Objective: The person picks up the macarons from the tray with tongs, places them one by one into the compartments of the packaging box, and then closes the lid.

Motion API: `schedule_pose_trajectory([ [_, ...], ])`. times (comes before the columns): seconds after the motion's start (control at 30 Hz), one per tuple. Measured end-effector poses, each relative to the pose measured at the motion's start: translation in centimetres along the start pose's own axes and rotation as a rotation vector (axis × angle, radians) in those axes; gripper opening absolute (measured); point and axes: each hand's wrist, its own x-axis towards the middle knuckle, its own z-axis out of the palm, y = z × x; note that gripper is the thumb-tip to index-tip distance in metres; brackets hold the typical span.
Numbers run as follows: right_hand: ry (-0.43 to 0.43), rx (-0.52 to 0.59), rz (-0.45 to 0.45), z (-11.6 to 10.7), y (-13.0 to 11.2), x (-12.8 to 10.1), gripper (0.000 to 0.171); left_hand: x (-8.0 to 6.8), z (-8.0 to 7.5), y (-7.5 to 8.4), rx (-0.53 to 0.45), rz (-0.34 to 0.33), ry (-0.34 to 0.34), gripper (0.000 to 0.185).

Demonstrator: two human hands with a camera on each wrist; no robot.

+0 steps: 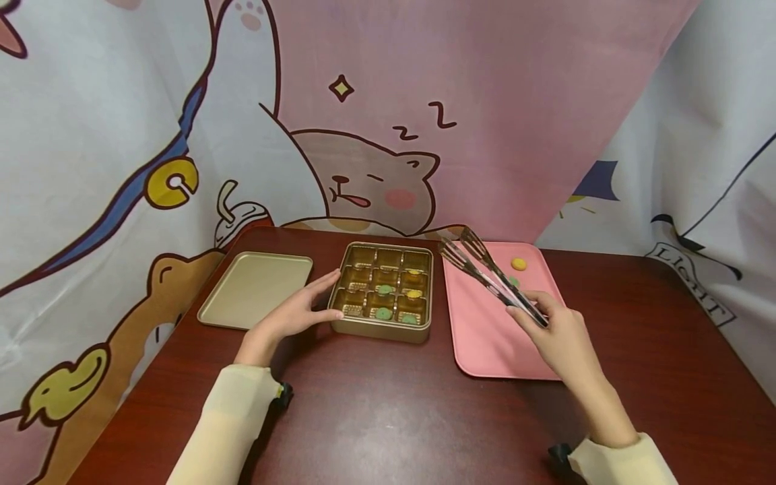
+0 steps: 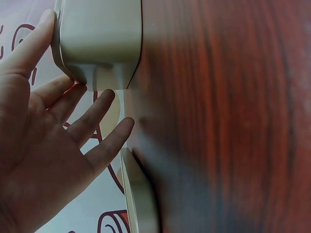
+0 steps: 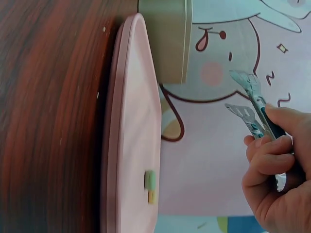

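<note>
A gold tin (image 1: 382, 328) with a divided insert stands mid-table. Several small round pieces lie in its middle and right compartments, among them a green piece (image 1: 383, 314) and a yellow piece (image 1: 414, 294). My left hand (image 1: 297, 311) touches the tin's left side, fingers extended and spread. In my right hand (image 1: 560, 337) I grip metal tongs (image 1: 494, 279) above the pink tray (image 1: 485, 343). Their tips are apart, with nothing between them in the right wrist view. On the tray rest a yellow disc (image 1: 519, 264) and a green disc (image 1: 514, 281), the latter partly hidden.
A flat gold lid (image 1: 257, 286) lies left of the tin. The dark red wooden table (image 1: 388, 417) runs back to a printed cartoon curtain (image 1: 503, 121), which also hangs at both sides.
</note>
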Motion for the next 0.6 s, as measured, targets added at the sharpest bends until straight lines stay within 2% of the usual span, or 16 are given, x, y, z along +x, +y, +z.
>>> schedule_pose_trajectory([
  [0.27,0.013,-0.034,0.081,-2.0,2.2,-0.8,0.038,0.1,-0.1,-0.2,0.008,0.014,0.006,0.085],
  [0.6,-0.007,-0.108,0.149,-3.3,4.2,-1.6,0.042,-0.1,-0.1,0.0,0.005,0.011,0.007,0.086],
])
